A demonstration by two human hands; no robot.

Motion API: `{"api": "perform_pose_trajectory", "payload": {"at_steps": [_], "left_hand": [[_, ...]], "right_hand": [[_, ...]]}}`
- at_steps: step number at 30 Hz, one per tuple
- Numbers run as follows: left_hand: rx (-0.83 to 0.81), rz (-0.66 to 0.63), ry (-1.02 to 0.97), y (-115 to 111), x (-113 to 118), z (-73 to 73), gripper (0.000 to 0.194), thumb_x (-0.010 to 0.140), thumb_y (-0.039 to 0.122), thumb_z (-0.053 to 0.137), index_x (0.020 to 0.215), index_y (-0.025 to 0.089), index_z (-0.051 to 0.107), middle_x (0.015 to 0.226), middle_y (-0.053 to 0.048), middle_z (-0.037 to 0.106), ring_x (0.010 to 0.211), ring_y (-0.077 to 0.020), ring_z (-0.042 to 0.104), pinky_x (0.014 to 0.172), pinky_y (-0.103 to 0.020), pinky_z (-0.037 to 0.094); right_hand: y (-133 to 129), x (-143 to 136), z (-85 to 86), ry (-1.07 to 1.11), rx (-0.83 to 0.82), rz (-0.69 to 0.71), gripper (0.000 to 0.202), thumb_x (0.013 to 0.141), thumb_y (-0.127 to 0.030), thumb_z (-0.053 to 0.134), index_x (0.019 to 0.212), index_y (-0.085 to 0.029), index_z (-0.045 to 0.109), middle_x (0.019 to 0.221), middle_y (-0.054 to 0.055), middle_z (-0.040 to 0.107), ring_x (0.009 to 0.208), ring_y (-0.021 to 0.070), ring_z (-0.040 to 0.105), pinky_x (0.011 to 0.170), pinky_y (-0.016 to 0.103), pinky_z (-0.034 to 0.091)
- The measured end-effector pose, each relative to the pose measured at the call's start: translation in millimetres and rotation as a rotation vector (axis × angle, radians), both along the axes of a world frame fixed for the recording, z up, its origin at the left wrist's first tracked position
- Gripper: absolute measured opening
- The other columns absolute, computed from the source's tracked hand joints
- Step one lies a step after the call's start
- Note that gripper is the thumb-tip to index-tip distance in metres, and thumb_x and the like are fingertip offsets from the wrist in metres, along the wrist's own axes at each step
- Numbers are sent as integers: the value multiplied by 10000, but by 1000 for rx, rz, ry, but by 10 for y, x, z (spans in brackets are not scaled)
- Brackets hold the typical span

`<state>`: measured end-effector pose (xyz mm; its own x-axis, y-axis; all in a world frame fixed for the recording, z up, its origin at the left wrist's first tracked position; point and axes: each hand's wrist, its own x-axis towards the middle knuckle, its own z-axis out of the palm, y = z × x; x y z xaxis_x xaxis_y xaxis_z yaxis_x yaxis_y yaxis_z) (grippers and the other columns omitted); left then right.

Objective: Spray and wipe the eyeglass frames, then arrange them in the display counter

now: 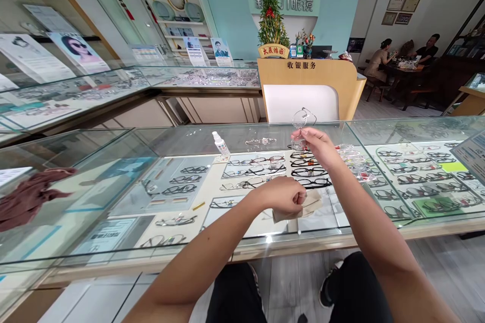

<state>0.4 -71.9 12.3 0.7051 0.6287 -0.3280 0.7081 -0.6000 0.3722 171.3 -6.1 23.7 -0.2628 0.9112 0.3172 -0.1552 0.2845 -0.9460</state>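
Observation:
My right hand [318,145] is raised over the glass counter, its fingers pinching a pair of thin-rimmed eyeglasses [294,120] by the lower part. The lenses stand up above my fingertips, and a small white tag shows on them. Lower and to the left, my left hand [283,196] is closed in a fist on a beige cloth [311,205], which spreads out below and to the right of the knuckles. A white spray bottle [220,144] stands on the counter left of both hands. Behind my left hand, another thin pair of eyeglasses [260,141] lies on the glass.
Rows of eyeglasses [310,182] lie inside the glass display counter [182,137]. A brown cloth [36,194] is crumpled at the left. Across the aisle are a wooden cashier desk [350,96] and another display case [212,86]. People sit at a table [402,66] far right.

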Motion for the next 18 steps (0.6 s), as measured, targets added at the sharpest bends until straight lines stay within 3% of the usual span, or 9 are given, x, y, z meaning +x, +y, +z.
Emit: {"api": "perform_pose_trajectory", "payload": {"at_steps": [6,10,12,15,18], "left_hand": [[-65,-27,-67,65,-35,-39,95,751,207,663,691,233,593,677,32,625,634,-165,486,590,-325,288],[-215,-26,-262,180,-132,-1,142,747,249,638,684,223,515,705,25,577,648,-152,474,599,-300,332],[-374,-18,-381,249,-202,37,162,748,295,640,682,221,511,727,13,567,670,-158,508,619,-289,389],[-633,60,-562,334,-312,85,216,703,344,682,638,217,519,668,14,489,641,-157,499,602,-286,415],[-749,228,-776,394,-401,98,216,616,352,736,642,203,582,659,1,525,627,-153,508,585,-281,411]], "right_hand": [[-18,2,27,18,-10,-2,471,771,-714,848,909,-263,840,1084,44,837,1005,216,686,805,323,517],[-39,5,57,22,-17,-25,498,729,-746,858,880,-271,833,1087,38,836,998,220,681,773,316,510],[-44,12,69,31,-29,-33,522,708,-759,862,881,-268,826,1085,40,833,998,222,684,760,312,509],[-43,28,81,65,-48,-26,527,702,-749,868,894,-261,812,1075,46,828,993,223,688,759,314,515],[-36,45,87,94,-49,-8,486,732,-712,864,903,-261,803,1096,48,821,1005,223,690,793,331,532]]}}
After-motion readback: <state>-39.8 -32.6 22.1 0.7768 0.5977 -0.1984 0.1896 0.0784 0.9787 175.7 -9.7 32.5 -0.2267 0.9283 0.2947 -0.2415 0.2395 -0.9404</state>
